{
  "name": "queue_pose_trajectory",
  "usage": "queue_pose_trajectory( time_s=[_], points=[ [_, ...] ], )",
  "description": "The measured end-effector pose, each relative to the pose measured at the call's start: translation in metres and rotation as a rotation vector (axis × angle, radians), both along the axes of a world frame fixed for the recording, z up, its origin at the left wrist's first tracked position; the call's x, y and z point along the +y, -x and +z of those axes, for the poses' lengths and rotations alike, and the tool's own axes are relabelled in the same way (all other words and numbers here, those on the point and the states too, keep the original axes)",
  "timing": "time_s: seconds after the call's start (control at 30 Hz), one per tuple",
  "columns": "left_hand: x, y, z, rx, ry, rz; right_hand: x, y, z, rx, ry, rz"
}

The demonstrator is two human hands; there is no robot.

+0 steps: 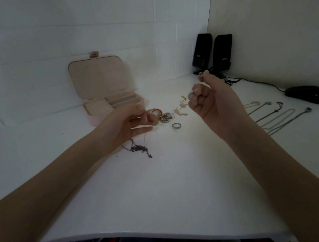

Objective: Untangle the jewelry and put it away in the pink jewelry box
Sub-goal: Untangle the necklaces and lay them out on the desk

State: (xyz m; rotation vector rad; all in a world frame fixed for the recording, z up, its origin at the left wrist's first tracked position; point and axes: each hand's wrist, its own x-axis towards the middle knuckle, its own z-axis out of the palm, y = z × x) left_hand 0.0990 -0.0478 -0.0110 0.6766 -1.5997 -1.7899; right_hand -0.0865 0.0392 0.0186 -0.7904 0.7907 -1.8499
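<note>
A white tabletop [160, 188] meets white walls; the speakers' [212, 52] labels are unreadable. The pink jewelry box [104, 98] stands open at upper centre-left. The left hand [133, 121] pinches a thin chain [145, 137] above tangled jewelry [166, 116]; the right hand [210, 99], fingers curled, pinches a bead [200, 74].
</note>
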Motion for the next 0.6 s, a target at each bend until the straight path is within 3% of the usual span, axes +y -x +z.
queue_pose_trajectory(
  time_s=[0.23, 0.43, 0.6],
  points=[
    [0.008, 0.001, 0.002, 0.152, -0.125, -0.133, 0.005, -0.012, 0.0, 0.105, -0.046, 0.142],
    [0.013, -0.005, -0.001, 0.285, -0.25, -0.482, 0.009, -0.017, -0.002, 0.26, -0.113, 0.278],
    [0.015, -0.005, 0.003, 0.358, -0.372, -0.376, 0.01, -0.018, -0.004, 0.381, -0.125, 0.282]
  ],
)
